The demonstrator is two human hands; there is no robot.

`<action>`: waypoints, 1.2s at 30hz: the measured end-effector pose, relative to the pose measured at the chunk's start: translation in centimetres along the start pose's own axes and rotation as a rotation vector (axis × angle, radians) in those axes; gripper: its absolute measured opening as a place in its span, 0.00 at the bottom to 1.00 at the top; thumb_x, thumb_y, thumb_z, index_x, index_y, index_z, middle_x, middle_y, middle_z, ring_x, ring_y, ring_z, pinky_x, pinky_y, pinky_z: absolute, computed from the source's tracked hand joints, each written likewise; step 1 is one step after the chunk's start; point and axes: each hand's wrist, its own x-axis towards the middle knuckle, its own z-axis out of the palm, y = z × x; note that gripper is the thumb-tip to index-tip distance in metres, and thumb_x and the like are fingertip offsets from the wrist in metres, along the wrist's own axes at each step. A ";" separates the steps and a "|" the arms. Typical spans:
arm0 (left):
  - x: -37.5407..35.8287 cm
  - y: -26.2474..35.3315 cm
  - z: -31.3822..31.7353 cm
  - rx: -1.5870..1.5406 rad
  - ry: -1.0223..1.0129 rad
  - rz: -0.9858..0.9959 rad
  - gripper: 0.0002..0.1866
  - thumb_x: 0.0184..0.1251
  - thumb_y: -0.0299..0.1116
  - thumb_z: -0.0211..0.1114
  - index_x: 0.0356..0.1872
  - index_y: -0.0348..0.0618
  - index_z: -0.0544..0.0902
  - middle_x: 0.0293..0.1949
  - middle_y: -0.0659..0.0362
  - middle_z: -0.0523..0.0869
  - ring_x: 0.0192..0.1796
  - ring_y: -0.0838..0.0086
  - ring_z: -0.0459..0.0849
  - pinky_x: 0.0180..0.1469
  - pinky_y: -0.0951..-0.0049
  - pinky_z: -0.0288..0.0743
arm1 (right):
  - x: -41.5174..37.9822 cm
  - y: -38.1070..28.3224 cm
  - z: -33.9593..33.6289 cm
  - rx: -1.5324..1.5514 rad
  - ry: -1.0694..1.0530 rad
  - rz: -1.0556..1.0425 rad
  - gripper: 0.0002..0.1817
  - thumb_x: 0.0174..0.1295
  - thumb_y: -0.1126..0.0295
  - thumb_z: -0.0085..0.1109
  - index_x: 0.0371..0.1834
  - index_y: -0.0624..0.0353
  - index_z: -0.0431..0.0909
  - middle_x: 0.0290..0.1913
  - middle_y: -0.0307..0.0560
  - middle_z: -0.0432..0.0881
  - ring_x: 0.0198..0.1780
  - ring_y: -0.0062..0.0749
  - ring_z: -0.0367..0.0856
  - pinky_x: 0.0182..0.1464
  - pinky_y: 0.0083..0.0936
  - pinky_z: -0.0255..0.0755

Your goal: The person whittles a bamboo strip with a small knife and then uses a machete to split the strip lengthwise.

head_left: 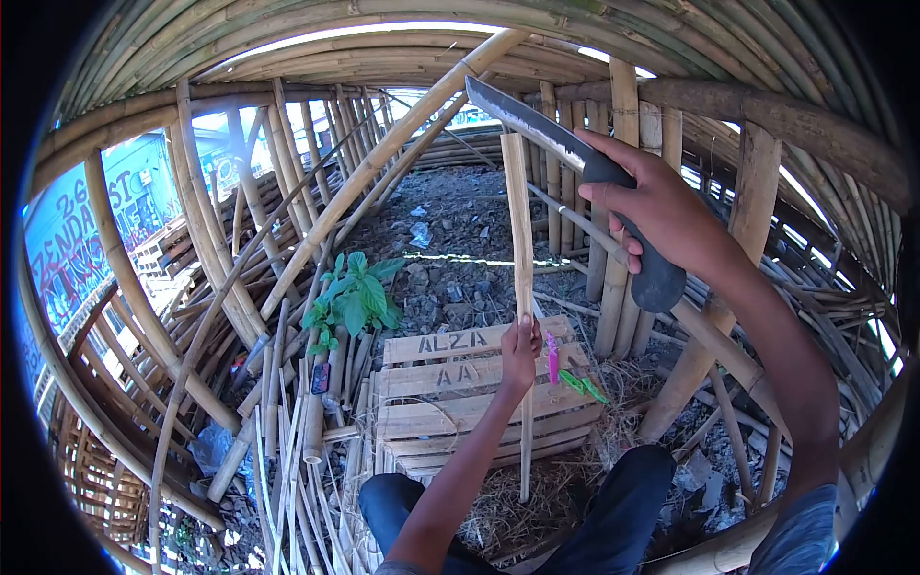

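My left hand (520,352) is wrapped round a long split bamboo strip (518,220), gripping it below its middle. The strip stands nearly upright, its lower end down by the shavings between my knees. My right hand (652,206) grips a machete (532,117) by its thick black handle, raised to the right of the strip. The blade points up and left, passing close over the strip's top end in this view. Behind my left hand is a slatted wooden crate (450,402) with stencilled letters. A pink-handled tool (552,357) and a green object (583,385) lie on the crate.
Bamboo poles (383,168) slant across the shelter and frame its sides. Cut bamboo strips (287,489) lie at my left, near a phone-like dark object (320,379). A leafy plant (356,295) grows behind the crate. Dry shavings (517,522) cover the ground by my legs.
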 end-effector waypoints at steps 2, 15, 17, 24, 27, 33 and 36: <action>0.0 -0.1 0.0 0.009 0.000 -0.001 0.22 0.76 0.51 0.45 0.28 0.44 0.67 0.18 0.69 0.61 0.19 0.88 0.57 0.20 0.83 0.50 | 0.1 0.0 0.0 -0.016 -0.013 -0.005 0.35 0.64 0.66 0.55 0.73 0.57 0.52 0.21 0.39 0.69 0.16 0.20 0.71 0.17 0.22 0.74; -0.1 0.4 -0.2 -0.024 -0.034 -0.049 0.23 0.75 0.53 0.44 0.28 0.44 0.68 0.17 0.69 0.60 0.18 0.87 0.56 0.20 0.83 0.49 | -0.2 -1.8 0.3 -0.230 -0.049 0.018 0.33 0.66 0.64 0.50 0.74 0.55 0.50 0.17 0.36 0.66 0.15 0.20 0.71 0.17 0.24 0.74; -0.2 0.5 -0.1 -0.012 -0.037 -0.035 0.23 0.75 0.54 0.44 0.28 0.44 0.67 0.17 0.69 0.60 0.18 0.87 0.56 0.20 0.83 0.49 | -0.3 -2.1 -0.1 -0.194 -0.048 0.020 0.33 0.66 0.64 0.51 0.73 0.55 0.51 0.17 0.36 0.66 0.15 0.20 0.71 0.17 0.24 0.74; -0.3 0.5 0.3 0.027 0.002 0.012 0.23 0.75 0.53 0.44 0.28 0.45 0.67 0.17 0.69 0.60 0.18 0.88 0.56 0.20 0.84 0.49 | -0.3 -1.6 -0.6 -0.072 -0.055 0.010 0.32 0.65 0.67 0.52 0.71 0.59 0.55 0.22 0.41 0.69 0.17 0.23 0.72 0.19 0.25 0.77; -0.3 0.2 0.4 -0.005 0.037 0.001 0.21 0.76 0.50 0.45 0.28 0.44 0.68 0.18 0.68 0.62 0.19 0.87 0.57 0.21 0.83 0.50 | -0.3 -0.9 -0.3 0.010 -0.042 0.013 0.32 0.65 0.67 0.52 0.71 0.58 0.55 0.22 0.40 0.68 0.17 0.21 0.72 0.18 0.24 0.77; -0.2 0.1 0.5 0.033 0.038 0.018 0.23 0.75 0.53 0.45 0.28 0.45 0.67 0.18 0.69 0.60 0.19 0.88 0.57 0.20 0.84 0.50 | 0.0 -0.2 0.2 0.035 -0.012 -0.009 0.32 0.66 0.67 0.52 0.72 0.57 0.54 0.23 0.39 0.68 0.17 0.21 0.71 0.18 0.23 0.77; -0.2 0.1 0.3 0.002 0.023 0.004 0.22 0.75 0.51 0.45 0.28 0.44 0.68 0.18 0.69 0.61 0.20 0.87 0.57 0.21 0.83 0.49 | 0.1 -0.2 0.1 0.020 -0.003 -0.021 0.32 0.66 0.67 0.52 0.72 0.57 0.53 0.23 0.39 0.68 0.17 0.21 0.72 0.18 0.23 0.77</action>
